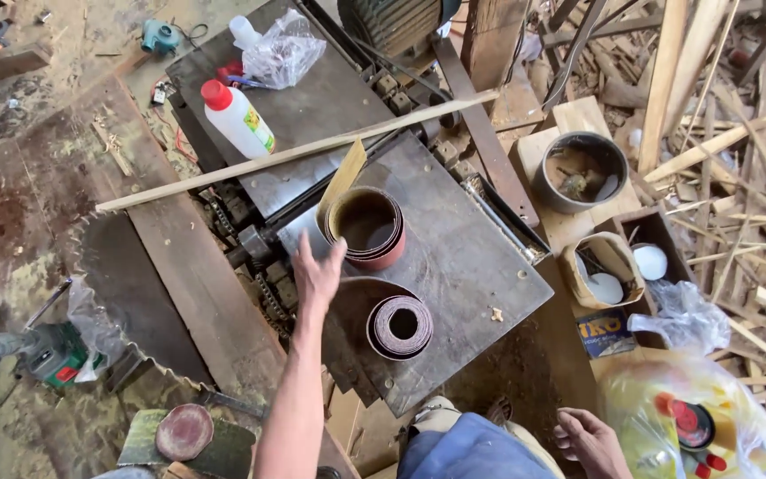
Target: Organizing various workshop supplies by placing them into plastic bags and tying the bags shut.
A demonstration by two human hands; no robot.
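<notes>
The steel worktop (pixel 480 266) of a woodworking machine spreads out ahead of both hands, and the step in hand looks like a reach for sandpaper; a large toothed saw blade (pixel 126 293) lies flat to the left of the outstretched arm, and a long thin wooden strip (pixel 294 153) crosses the machine beyond the fingertips; the left hand (pixel 316 270) is stretched forward, fingers spread fairly wide and holding nothing, its tips just at the near rim of the upright sandpaper roll (pixel 367 226), whose loose tail stands up on the far side; a second, tighter sandpaper roll (pixel 401 326) lies on the worktop just to the right of that forearm, its free end curling around it, apart from the hand; the right hand (pixel 589 441) hangs low by the knee, half open and empty, well apart from both rolls; a white bottle with a red cap (pixel 237 118) stands farther off, beyond and left of the reaching hand; judging from this, the grasp is not yet made, and the next move calls for the fingers to close over the rim of the upright roll without crushing or unwinding its coils.
</notes>
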